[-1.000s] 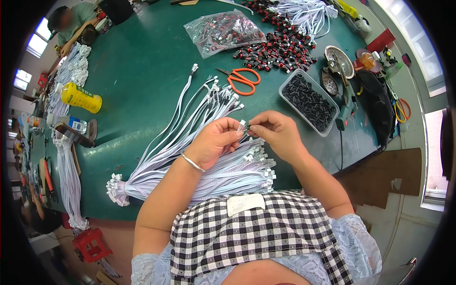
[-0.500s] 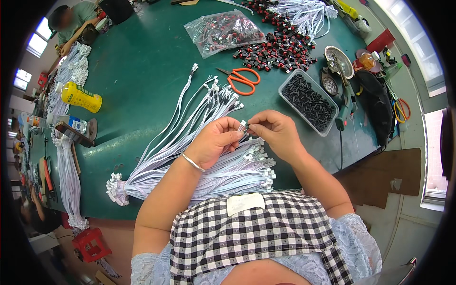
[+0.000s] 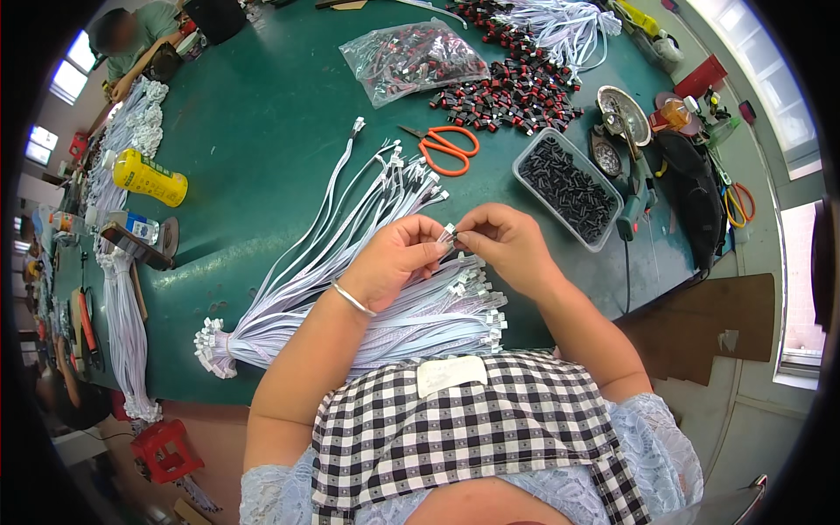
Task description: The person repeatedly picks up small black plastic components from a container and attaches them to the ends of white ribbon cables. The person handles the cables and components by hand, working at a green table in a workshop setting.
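Currently, a white connector point(image 3: 450, 229), probably light and best held by its sides, is sitting near the counter's point(image 3: 262, 96) front edge between the left hand's point(image 3: 394, 258) pinched fingers; the right hand's point(image 3: 510, 249), nearly together, are meeting it, their hold unclear. Limp cables point(image 3: 385, 337) are crowding underneath, scissors point(image 3: 449, 150) lying beyond.

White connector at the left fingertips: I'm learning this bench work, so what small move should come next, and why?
Probably the right hand should edge closer to the white connector, since its grip is right beside it while the left hand supports it.
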Tool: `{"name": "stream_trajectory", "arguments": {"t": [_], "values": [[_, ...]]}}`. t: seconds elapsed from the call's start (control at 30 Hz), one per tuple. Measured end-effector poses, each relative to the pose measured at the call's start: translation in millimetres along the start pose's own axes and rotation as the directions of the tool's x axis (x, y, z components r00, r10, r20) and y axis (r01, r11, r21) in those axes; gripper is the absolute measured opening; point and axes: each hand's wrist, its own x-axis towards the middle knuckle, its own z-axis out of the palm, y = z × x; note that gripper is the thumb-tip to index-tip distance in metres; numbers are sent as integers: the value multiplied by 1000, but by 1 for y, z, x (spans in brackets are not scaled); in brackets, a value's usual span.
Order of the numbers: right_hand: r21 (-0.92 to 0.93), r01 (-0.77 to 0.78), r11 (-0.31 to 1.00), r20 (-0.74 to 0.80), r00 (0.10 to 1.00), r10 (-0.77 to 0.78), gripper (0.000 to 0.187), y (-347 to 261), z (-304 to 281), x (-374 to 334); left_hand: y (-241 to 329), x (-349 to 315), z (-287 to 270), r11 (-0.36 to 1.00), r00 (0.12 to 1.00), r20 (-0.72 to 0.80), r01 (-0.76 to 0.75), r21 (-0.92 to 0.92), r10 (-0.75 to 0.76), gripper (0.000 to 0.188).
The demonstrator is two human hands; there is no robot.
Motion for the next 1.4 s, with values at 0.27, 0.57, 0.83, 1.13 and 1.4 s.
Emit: {"name": "stream_trajectory", "arguments": {"t": [0.27, 0.57, 0.83, 1.13, 1.4], "values": [[269, -38, 962, 89, 996, 14, 29, -2, -1, 3, 13, -9, -5, 959, 998, 6, -62, 278, 63, 30], [10, 35, 999, 65, 997, -36, 39, -8, 10, 6, 16, -8, 3, 967, 974, -172, -104, 232, 146, 33], [-370, 280, 886, -42, 947, -317, 37, -19, -4, 13, 6, 2, -1, 827, 869, -274, -231, 513, 413, 19], [-978, 23, 205, -30, 966, -255, 15, -19, -107, -9, -1, -2, 10, 100, 759, 86, -195, 976, 645, 12], [-973, 34, 229, -8, 984, -180, 12, -3, -113, -4, -4, -7, 9, 174, 898, 49, -137, 975, 437, 12]]}}
